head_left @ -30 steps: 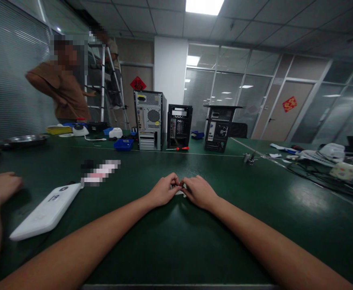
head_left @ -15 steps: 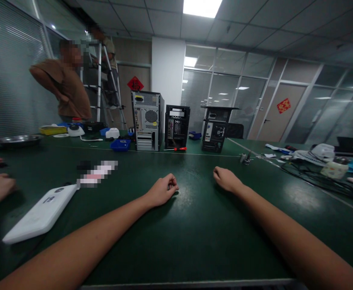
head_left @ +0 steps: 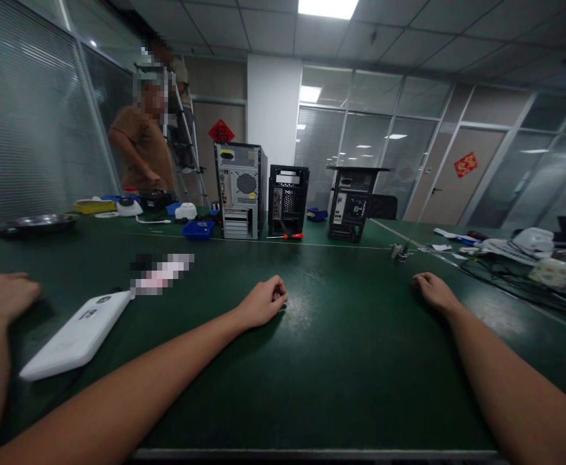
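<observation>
My left hand (head_left: 265, 301) rests on the green table (head_left: 341, 368) with its fingers curled in. A small gap shows between thumb and fingers, and I see nothing in it. Farther right, my right hand (head_left: 435, 292) lies low over the table, also with fingers curled and no object visible in them. Just beyond it stand small metal parts (head_left: 400, 252). Ahead of my hands, a red-handled screwdriver (head_left: 294, 236) lies before a black open computer case (head_left: 288, 201). A large grey computer tower (head_left: 239, 190) and another black case (head_left: 349, 205) flank it.
At the left, another person's hands (head_left: 6, 297) are near a white flat device (head_left: 80, 332). A blue tray (head_left: 198, 230) and a metal dish (head_left: 43, 223) stand farther back. Black cables (head_left: 515, 284) tangle at the right. Two people are by a ladder behind.
My right hand has moved to the right, away from my left hand, which stays in place. The standing person in the background has shifted right, and the other person's hand at the left has moved.
</observation>
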Demonstrator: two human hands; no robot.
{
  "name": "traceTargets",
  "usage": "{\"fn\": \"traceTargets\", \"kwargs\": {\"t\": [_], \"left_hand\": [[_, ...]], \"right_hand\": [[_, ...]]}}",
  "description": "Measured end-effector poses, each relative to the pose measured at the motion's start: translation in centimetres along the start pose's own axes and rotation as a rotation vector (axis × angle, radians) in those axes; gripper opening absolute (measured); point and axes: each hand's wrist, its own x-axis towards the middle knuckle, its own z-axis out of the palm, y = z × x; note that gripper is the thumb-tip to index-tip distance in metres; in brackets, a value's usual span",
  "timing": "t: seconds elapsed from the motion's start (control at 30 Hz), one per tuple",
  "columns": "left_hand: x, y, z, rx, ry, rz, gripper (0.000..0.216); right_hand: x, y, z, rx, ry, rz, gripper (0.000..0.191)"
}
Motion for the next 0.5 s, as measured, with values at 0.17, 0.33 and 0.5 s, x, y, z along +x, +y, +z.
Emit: {"fn": "traceTargets", "kwargs": {"t": [0.17,0.33,0.5], "left_hand": [[0.1,-0.4,-0.2,0.020,-0.001,-0.017,0.008],[0.1,-0.8,-0.2,0.029,0.005,-0.013,0.009],[0.1,-1.1,-0.1,0.026,0.015,-0.005,0.009]], "right_hand": [[-0.8,0.0,-0.8,-0.040,0.123,0.019,0.044],[-1.7,-0.8,-3.2,-0.081,0.275,0.091,0.041],[-2.3,-1.3,-4.7,-0.089,0.183,0.066,0.036]]}}
